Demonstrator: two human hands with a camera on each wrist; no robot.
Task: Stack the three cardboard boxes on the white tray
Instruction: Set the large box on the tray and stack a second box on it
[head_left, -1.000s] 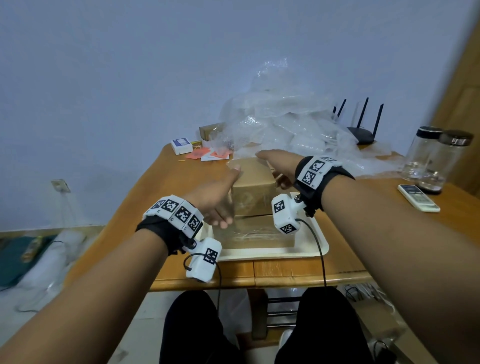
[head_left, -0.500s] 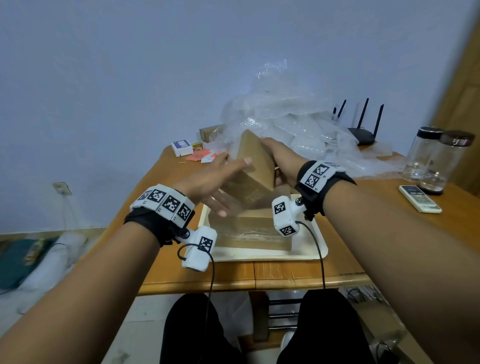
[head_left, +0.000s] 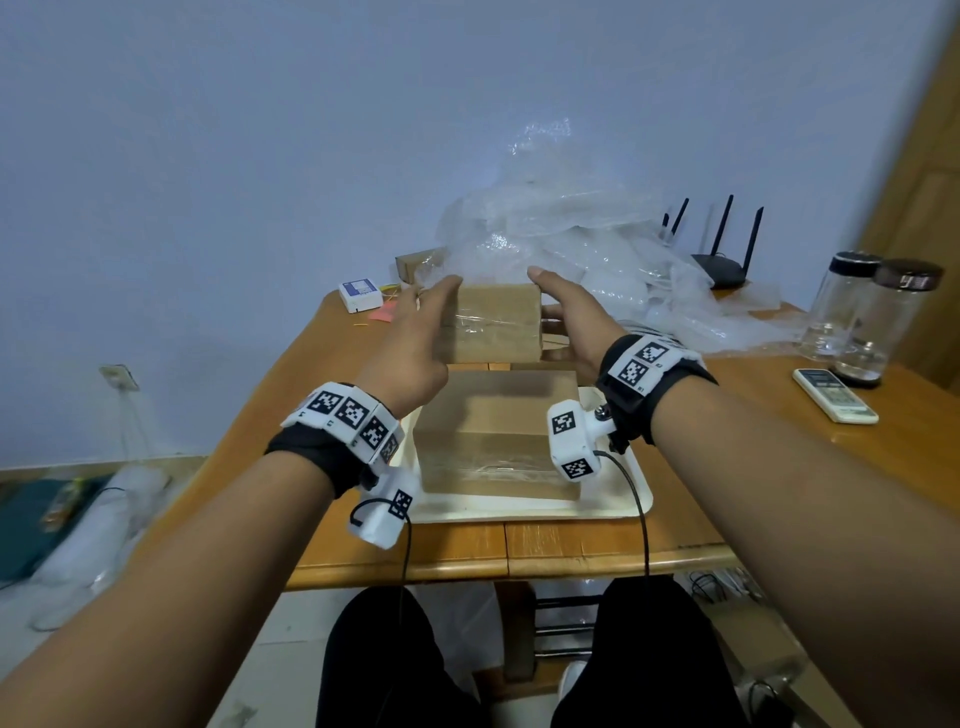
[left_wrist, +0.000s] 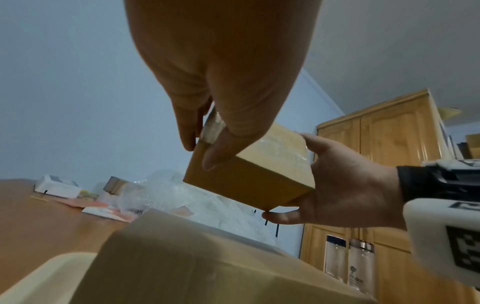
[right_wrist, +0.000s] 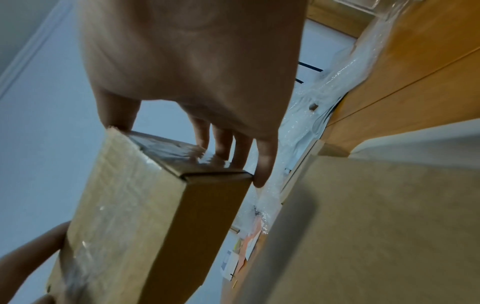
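head camera looks forward and down over the table (head_left: 571, 551) from the near edge, wall far behind. left wrist camera sits low, close, aimed up and rightward; right wrist camera low, tilted, aimed up and leftward. all three share the small box (head_left: 493, 322) (left_wrist: 249, 170) (right_wrist: 135, 216) held between both hands.

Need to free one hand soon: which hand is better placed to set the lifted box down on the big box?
Probably right: the right hand cradles the small box with thumb above, fingers beneath; the left hand only grips its end.

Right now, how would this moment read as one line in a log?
stage: stacking | left hand + right hand: hold small cardboard box in the air | large box: on white tray | small box: not placed
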